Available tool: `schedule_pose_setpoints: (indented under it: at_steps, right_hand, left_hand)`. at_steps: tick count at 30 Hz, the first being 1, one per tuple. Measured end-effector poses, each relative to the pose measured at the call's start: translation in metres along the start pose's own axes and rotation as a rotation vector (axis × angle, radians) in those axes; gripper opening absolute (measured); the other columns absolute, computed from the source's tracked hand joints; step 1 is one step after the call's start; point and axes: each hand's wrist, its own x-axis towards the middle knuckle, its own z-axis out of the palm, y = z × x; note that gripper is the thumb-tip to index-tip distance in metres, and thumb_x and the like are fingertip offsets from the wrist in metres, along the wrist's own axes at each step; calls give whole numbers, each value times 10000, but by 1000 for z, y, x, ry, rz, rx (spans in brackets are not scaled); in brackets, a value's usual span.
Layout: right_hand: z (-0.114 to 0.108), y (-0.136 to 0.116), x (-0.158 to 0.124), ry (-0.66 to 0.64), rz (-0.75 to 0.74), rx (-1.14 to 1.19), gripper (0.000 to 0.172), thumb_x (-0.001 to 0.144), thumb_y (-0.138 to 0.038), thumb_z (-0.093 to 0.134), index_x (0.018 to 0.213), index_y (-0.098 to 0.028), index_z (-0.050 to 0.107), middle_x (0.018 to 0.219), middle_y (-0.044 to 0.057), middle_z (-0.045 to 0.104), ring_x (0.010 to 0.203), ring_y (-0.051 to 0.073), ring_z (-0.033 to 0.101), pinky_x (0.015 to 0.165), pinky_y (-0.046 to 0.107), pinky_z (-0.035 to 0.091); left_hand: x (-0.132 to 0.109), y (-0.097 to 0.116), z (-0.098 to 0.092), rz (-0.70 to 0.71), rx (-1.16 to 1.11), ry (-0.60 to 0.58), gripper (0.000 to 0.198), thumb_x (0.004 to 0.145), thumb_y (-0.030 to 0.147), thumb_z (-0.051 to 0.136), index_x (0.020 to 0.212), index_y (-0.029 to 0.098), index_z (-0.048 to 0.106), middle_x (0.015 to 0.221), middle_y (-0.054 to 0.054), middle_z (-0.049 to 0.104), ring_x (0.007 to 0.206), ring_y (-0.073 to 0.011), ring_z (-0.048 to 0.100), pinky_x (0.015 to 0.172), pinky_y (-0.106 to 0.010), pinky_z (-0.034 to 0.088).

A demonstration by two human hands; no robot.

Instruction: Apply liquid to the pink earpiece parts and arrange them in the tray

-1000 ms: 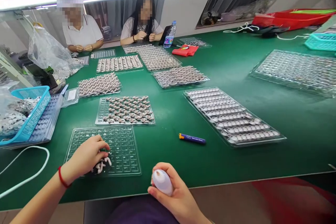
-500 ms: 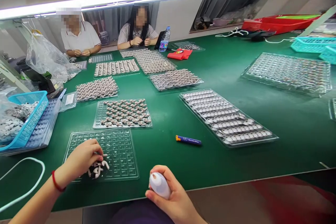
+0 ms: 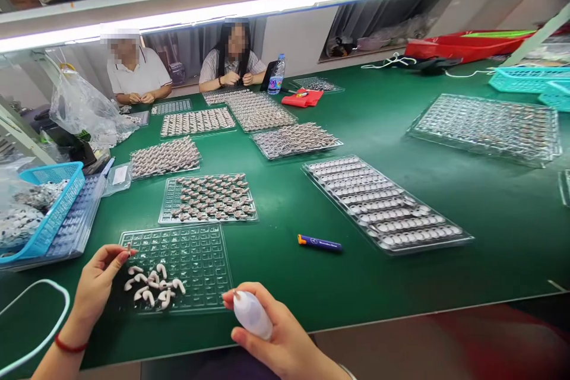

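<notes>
My left hand [image 3: 98, 276] pinches a small earbud piece [image 3: 129, 247] between thumb and fingers, over the upper left corner of a clear plastic tray [image 3: 207, 273]. Several white earbud shells [image 3: 154, 279] lie loose in a pile on that tray's lower left part, just right of the hand. Wrapped in my right hand [image 3: 278, 323] is a white squeeze bottle [image 3: 252, 314], tilted with its narrow tip pointing up and left. The bottle is near the tray's lower right corner. Fingers partly hide the earbud piece.
Behind the tray stands another tray with rows of earbud parts [image 3: 214, 199]. A long tray of white pieces [image 3: 378, 202] is to the right, past a blue lighter [image 3: 319, 242]. A blue basket [image 3: 66, 199] stands left. Two people [image 3: 138, 74] sit across the table.
My left hand has moved left and up from the pile, now with a piece in its fingers, and more shells show. My right hand with the bottle has shifted slightly left.
</notes>
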Motion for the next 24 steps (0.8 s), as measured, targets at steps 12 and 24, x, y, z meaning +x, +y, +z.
schedule_pose_setpoints:
  at_steps: [12, 24]
  right_hand:
    - [-4, 6, -4, 52, 27, 19, 394, 831, -499, 658, 1111, -231, 589, 961, 58, 632, 814, 198, 578, 722, 281, 504]
    - [12, -2, -2, 43, -43, 120, 305, 783, -410, 716, 971, -220, 569, 815, 3, 552, 678, 137, 475, 611, 238, 417]
  left_hand:
    - [2, 15, 18, 2, -120, 26, 477, 599, 586, 794, 820, 182, 672, 808, -49, 724, 730, -214, 672, 739, -342, 561]
    - [-96, 19, 73, -146, -248, -310, 340, 636, 467, 812, 893, 267, 715, 889, -43, 710, 820, -242, 697, 749, -329, 592]
